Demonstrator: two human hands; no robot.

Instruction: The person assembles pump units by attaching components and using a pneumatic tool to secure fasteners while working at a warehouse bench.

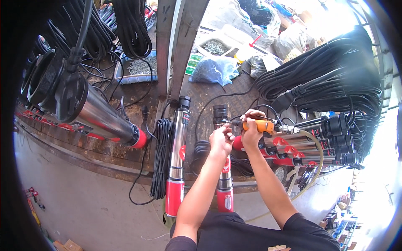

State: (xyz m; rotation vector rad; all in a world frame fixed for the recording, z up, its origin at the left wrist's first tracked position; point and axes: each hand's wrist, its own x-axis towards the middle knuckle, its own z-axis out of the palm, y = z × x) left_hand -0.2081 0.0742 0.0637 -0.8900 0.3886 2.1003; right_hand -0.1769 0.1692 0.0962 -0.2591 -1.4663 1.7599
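Note:
My right hand [251, 133] is wrapped round an orange air screwdriver [264, 126], which lies level with its bit toward the left. A pale hose [321, 157] runs from its metal fitting. Beside the bit, my left hand [222, 140] has its fingers curled together; what they hold, if anything, is hidden. Both hands are over the upper part of a steel submersible pump [226, 184] with a black outlet and a red lower end. My left hand and forearm cover much of its middle. A second such pump [179, 142] lies to its left.
Several more pumps [293, 144] are stacked at the right below thick black cable coils [318, 71]. Another cable coil [161, 159] hangs over the workbench [197, 90] edge. At the back stand a tray of screws [215, 47] and a blue plastic bag [213, 70]. A metal post [171, 50] rises left of centre.

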